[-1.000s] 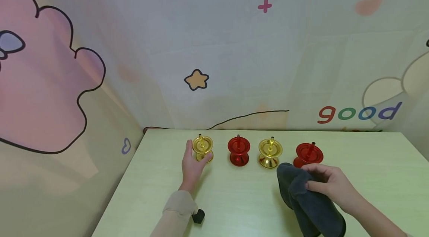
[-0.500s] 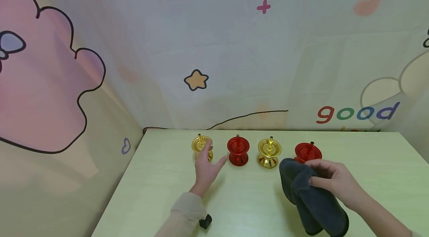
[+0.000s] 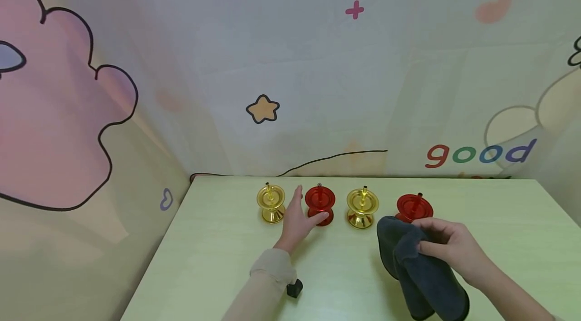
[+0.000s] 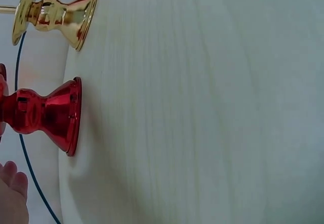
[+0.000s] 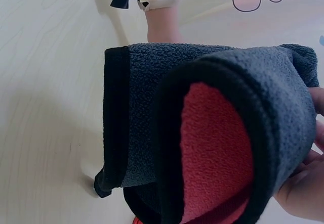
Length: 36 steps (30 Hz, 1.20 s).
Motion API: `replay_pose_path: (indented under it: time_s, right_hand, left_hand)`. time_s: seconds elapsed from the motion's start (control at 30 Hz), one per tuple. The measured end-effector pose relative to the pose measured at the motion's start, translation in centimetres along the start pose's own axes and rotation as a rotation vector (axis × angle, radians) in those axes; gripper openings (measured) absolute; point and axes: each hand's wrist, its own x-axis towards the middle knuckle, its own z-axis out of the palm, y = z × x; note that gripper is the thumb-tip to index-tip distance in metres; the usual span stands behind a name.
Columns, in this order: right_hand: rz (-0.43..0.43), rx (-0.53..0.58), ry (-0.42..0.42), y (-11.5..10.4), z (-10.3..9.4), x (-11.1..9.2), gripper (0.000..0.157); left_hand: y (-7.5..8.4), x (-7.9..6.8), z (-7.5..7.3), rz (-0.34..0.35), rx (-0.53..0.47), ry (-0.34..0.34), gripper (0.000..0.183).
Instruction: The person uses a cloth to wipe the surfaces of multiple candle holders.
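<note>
My left hand (image 3: pixel 297 225) reaches to the second candle holder from the left, a shiny red one (image 3: pixel 320 196). Its fingers are extended along the holder's left side and the thumb overlaps the base; whether they touch I cannot tell. In the left wrist view the same red candle holder (image 4: pixel 50 114) stands upright, with a few fingertips (image 4: pixel 19 183) below it. My right hand (image 3: pixel 454 250) pinches a folded dark grey cloth (image 3: pixel 424 270). Seen from the right wrist, the cloth (image 5: pixel 147 118) has black edging and a red inner face (image 5: pixel 215 148).
A gold candle holder (image 3: pixel 271 199) stands left of my left hand, another gold candle holder (image 3: pixel 362 205) to its right. Behind the cloth a red candle holder (image 3: pixel 415 206) is partly hidden. They stand in a row on the pale table (image 3: pixel 218 260), before a printed wall sheet (image 3: pixel 308 84).
My left hand has moved right, from the leftmost gold candle holder to the red one beside it. The right hand keeps the cloth in nearly the same place.
</note>
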Motion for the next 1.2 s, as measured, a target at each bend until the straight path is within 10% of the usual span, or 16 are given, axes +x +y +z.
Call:
replay_pose_path:
  time_s: [0.67, 1.2]
  right_hand:
    - [-0.016, 0.025, -0.017, 0.4, 0.4, 0.0, 0.024]
    - [-0.052, -0.003, 0.028, -0.4, 0.0, 0.2, 0.026]
  left_hand:
    - [0.3, 1.2, 0.7, -0.01, 0.01, -0.011, 0.083]
    - [4.6, -1.3, -1.7, 0.272, 0.378, -0.156, 0.079]
